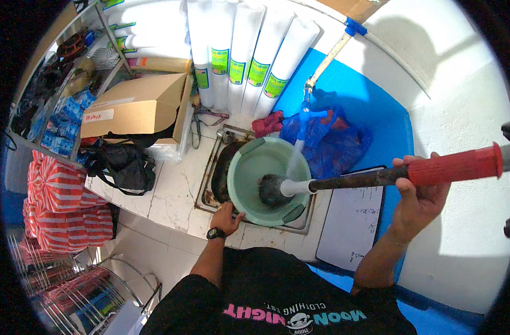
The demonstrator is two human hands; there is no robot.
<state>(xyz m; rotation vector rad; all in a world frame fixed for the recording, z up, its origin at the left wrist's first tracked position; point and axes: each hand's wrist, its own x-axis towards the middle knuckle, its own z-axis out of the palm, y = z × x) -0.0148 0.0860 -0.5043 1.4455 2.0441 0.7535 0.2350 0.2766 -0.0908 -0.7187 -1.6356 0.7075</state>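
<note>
A pale green plastic basin (242, 202) rests over the sink, with water inside. From the blue faucet (304, 114) a stream runs into it. My right hand (425, 195) is wrapped round a long-handled tool (355, 180) with a red grip, a dark shaft and a white collar. The tool's black head dips into the basin; whether it is a brush or a plunger cannot be made out. At the basin's near left rim, my left hand (227, 219) holds the edge with bent fingers.
The metal sink (206, 190) has a stained rim. Right of it lies a written sheet on a clipboard (350, 218); behind sits a blue plastic bag (338, 139). White rolls (243, 56), an open cardboard box (135, 103) and a black bag (121, 167) stand to the left.
</note>
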